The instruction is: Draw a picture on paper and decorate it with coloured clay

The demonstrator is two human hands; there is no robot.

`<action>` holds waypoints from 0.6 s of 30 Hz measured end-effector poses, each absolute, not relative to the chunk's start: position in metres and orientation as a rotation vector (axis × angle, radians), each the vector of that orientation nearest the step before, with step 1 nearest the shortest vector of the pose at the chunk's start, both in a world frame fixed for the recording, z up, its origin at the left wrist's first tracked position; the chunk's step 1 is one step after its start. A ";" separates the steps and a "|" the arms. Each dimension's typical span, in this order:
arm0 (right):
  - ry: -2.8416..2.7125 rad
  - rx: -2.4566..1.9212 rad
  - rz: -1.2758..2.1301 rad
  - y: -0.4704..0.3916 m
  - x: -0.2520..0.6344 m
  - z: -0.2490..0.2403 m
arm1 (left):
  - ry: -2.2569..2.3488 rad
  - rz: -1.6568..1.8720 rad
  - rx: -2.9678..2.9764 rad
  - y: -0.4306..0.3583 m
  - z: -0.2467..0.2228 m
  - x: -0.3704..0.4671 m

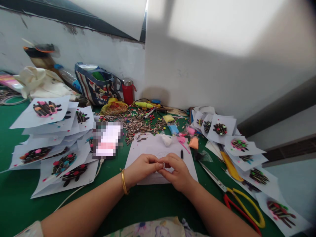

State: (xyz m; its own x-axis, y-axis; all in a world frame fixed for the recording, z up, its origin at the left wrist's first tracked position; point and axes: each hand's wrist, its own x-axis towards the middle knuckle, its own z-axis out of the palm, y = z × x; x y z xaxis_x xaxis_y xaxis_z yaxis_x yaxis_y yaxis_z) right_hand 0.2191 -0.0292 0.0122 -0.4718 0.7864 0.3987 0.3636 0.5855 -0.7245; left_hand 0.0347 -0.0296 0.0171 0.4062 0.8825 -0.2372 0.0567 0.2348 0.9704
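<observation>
Across the full lower field extends the green table (153,204); clock positions below are read from the hands. At 9 to 10 o'clock, a left stack of white sheets (50,141) carries dark seed figures with coloured dots. At 3 o'clock, right-hand sheets (243,144) with similar figures are spread in an overlapping row. Directly beneath the hands lies a single white sheet (135,149) with a faint line drawing, partly covered. At 11 o'clock, against the wall, stands a striped bag (96,87). At 4 o'clock, scissors (223,187) with one red and one yellow handle lie with blades pointing to about 11 o'clock. The left hand (144,168), with a gold bracelet (124,182) at its wrist, and the right hand (179,171) meet at the fingertips above the single sheet. At 10 o'clock lies a phone (108,140), its screen pixelated and a cable attached at its near end. A red flask (127,92) stands at 11 o'clock, just beside the bag. Loose striped seeds (138,123) are scattered between 11 and 12 o'clock. An orange clay lump (194,143) and a black pen (182,153) lie at 2 o'clock. At the clock centre, both hands pinch a small white piece (164,165) between thumbs and fingers; its full shape is hidden.
</observation>
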 end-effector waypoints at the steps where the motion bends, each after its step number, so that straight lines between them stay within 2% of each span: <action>1: -2.076 -0.905 0.735 -0.029 0.219 0.012 | 0.995 0.723 1.199 -0.030 0.017 0.035; 18: -2.052 -0.907 0.705 -0.027 0.221 0.011 | 1.010 0.756 1.304 -0.027 0.016 0.033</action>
